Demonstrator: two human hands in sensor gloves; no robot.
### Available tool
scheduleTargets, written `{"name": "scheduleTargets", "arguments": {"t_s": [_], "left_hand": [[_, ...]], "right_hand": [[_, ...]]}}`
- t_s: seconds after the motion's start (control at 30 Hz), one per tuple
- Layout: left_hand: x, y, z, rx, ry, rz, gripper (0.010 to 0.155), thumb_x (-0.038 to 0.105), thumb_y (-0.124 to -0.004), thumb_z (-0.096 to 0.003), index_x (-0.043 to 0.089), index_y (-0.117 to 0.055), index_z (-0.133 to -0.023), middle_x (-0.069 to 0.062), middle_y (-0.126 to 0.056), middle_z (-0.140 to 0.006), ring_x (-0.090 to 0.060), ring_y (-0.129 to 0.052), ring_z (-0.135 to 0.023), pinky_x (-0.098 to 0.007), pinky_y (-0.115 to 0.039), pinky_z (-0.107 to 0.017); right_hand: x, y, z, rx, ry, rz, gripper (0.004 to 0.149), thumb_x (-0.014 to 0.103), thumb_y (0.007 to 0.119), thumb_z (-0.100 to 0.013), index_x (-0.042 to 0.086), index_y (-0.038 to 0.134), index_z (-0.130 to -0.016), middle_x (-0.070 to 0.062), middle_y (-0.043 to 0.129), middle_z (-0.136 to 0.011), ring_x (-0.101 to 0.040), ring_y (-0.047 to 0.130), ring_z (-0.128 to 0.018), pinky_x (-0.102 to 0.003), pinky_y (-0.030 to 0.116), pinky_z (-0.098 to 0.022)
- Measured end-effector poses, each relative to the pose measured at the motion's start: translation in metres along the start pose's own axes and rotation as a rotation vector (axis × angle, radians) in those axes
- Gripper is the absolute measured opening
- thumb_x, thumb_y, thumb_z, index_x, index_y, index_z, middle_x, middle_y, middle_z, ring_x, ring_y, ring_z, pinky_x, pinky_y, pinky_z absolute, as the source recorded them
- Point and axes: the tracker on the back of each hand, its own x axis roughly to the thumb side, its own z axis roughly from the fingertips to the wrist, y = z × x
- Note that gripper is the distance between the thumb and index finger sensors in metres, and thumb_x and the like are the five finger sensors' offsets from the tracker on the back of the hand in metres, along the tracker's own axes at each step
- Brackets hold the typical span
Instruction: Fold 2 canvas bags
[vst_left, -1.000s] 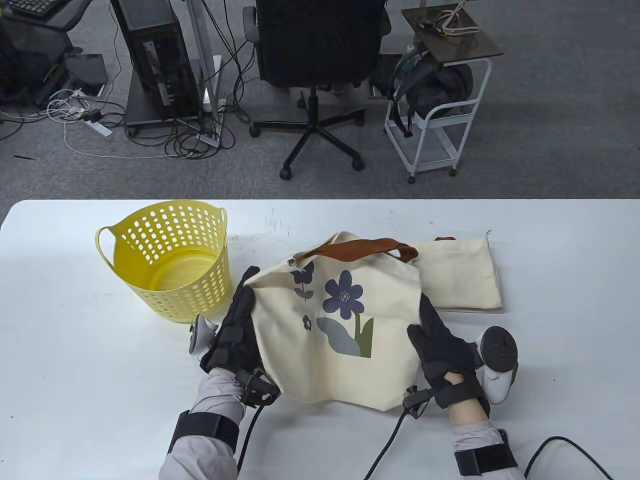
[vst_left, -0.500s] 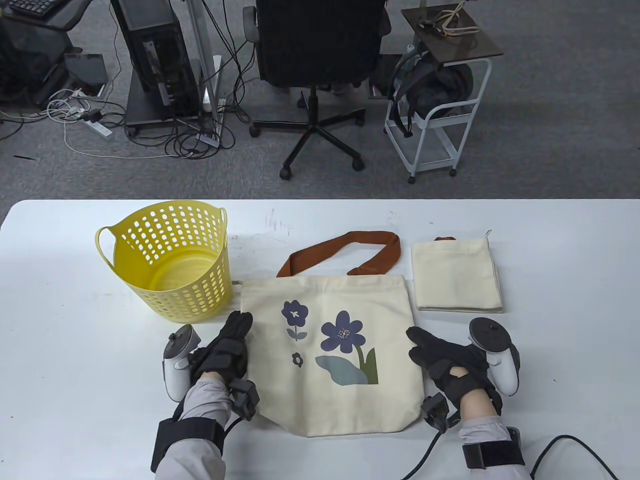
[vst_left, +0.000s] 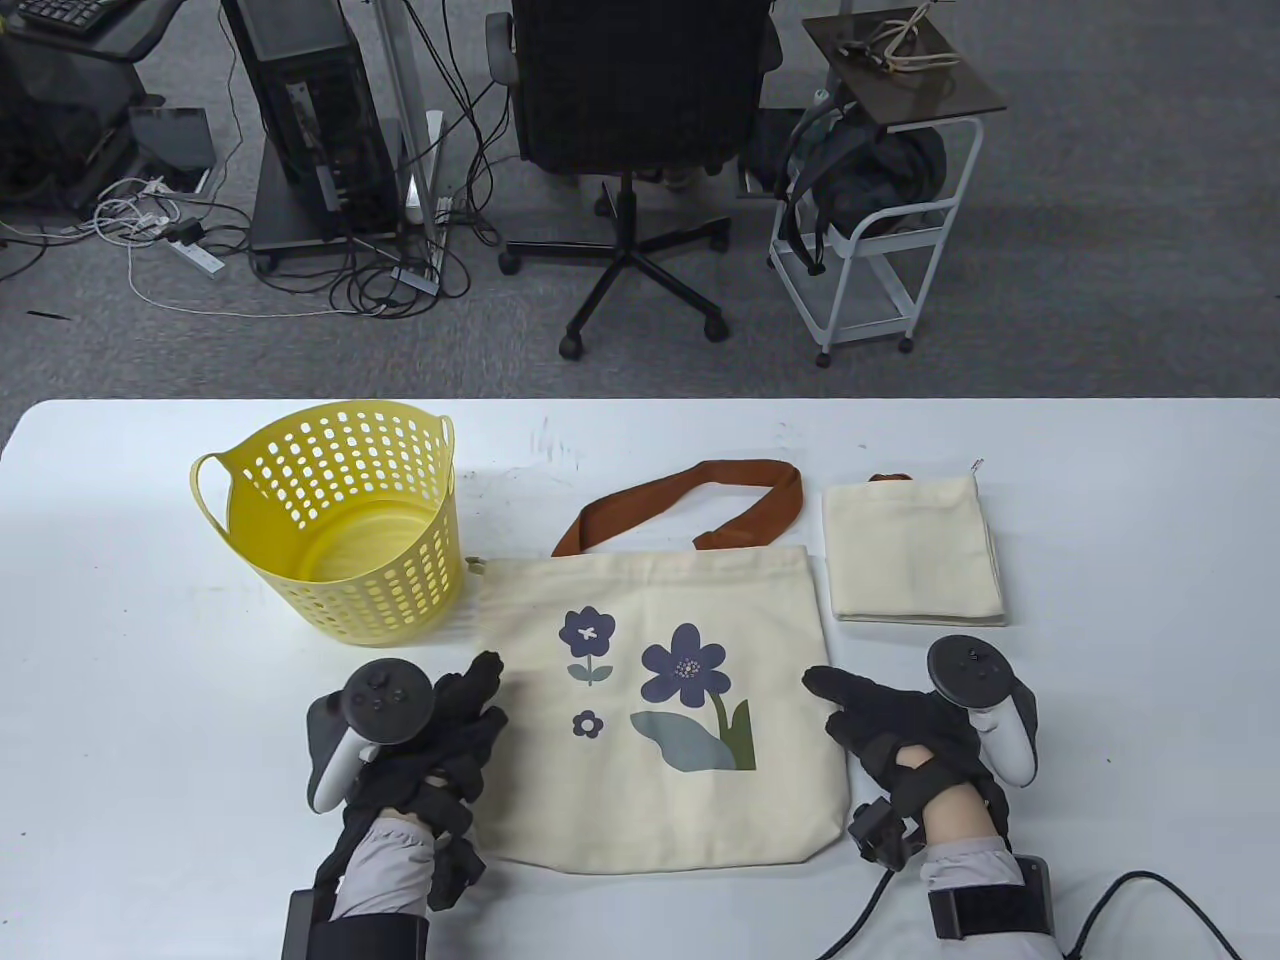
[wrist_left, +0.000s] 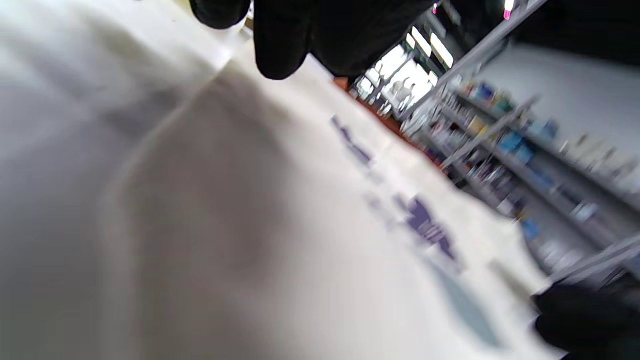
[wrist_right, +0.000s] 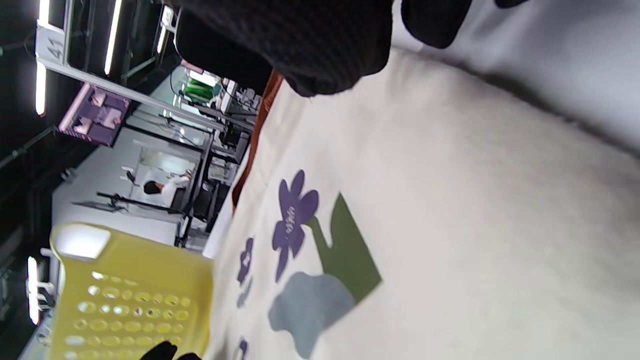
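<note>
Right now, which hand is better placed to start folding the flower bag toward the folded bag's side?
Probably the left hand: it rests at the flower bag's left edge, opposite the folded bag, so it could lift that edge across. The right hand lies at the right edge, better placed to hold it down.

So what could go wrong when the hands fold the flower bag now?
The brown strap lies spread beyond the flower bag, so it might stick out of the fold. The basket and the folded bag sit close on either side, so swinging cloth could bump them. Both the left hand and right hand sit only at the edges.
</note>
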Motion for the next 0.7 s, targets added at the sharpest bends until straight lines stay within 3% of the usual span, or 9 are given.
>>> {"name": "scheduleTargets", "arguments": {"t_s": [0.1, 0.2, 0.37, 0.43, 0.57, 0.7], "left_hand": [[-0.004, -0.012, -0.003, -0.046, 0.020, -0.073, 0.061, 0.015, -0.075, -0.0608, 0.019, -0.050, -0.115, -0.008, -0.065, -0.118, -0.040, -0.036, -0.112, -0.072, -0.031, -0.074], [-0.007, -0.009, -0.004, -0.046, 0.023, -0.048, 0.061, 0.016, -0.077, -0.0606, 0.020, -0.051, -0.116, -0.007, -0.067, -0.117, -0.039, -0.035, -0.113, -0.072, -0.029, -0.074], [-0.020, -0.008, -0.004, -0.054, 0.037, 0.081, 0.060, 0.018, -0.076, -0.0617, 0.021, -0.050, -0.116, -0.006, -0.066, -0.118, -0.038, -0.027, -0.113, -0.067, -0.020, -0.074], [-0.023, -0.008, -0.004, -0.054, 0.039, 0.122, 0.060, 0.017, -0.074, -0.0618, 0.020, -0.050, -0.116, -0.006, -0.066, -0.118, -0.037, -0.026, -0.112, -0.066, -0.019, -0.074], [-0.024, -0.008, -0.005, -0.055, 0.040, 0.133, 0.059, 0.016, -0.073, -0.0618, 0.021, -0.051, -0.116, -0.006, -0.067, -0.117, -0.036, -0.026, -0.113, -0.065, -0.018, -0.074], [-0.025, -0.007, -0.006, -0.058, 0.041, 0.128, 0.058, 0.013, -0.073, -0.0611, 0.021, -0.053, -0.115, -0.005, -0.068, -0.117, -0.036, -0.027, -0.113, -0.065, -0.019, -0.074]], "right_hand": [[-0.004, 0.006, -0.005, 0.057, 0.012, 0.109, 0.058, 0.005, 0.077, -0.047, 0.012, 0.065, -0.104, -0.017, 0.053, -0.111, -0.051, 0.036, -0.098, -0.066, 0.031, -0.069], [-0.004, 0.013, -0.011, 0.192, 0.053, 0.271, 0.063, 0.000, 0.074, -0.047, 0.019, 0.059, -0.106, -0.008, 0.044, -0.114, -0.040, 0.024, -0.101, -0.059, 0.021, -0.072], [-0.006, 0.022, -0.014, 0.172, 0.111, 0.467, 0.073, -0.006, 0.075, -0.043, 0.028, 0.056, -0.105, 0.005, 0.037, -0.114, -0.026, 0.022, -0.102, -0.054, 0.019, -0.073], [-0.006, 0.024, -0.015, 0.167, 0.128, 0.492, 0.074, -0.001, 0.078, -0.045, 0.032, 0.050, -0.106, 0.010, 0.030, -0.114, -0.023, 0.017, -0.102, -0.053, 0.015, -0.073], [0.000, 0.028, -0.014, 0.027, 0.097, 0.561, 0.058, 0.019, 0.084, -0.052, 0.030, 0.059, -0.103, 0.006, 0.044, -0.113, -0.026, 0.032, -0.103, -0.056, 0.026, -0.076], [0.004, 0.025, -0.015, -0.028, 0.080, 0.545, 0.046, 0.028, 0.077, -0.054, 0.026, 0.070, -0.099, 0.004, 0.057, -0.109, -0.027, 0.043, -0.102, -0.059, 0.034, -0.075]]}}
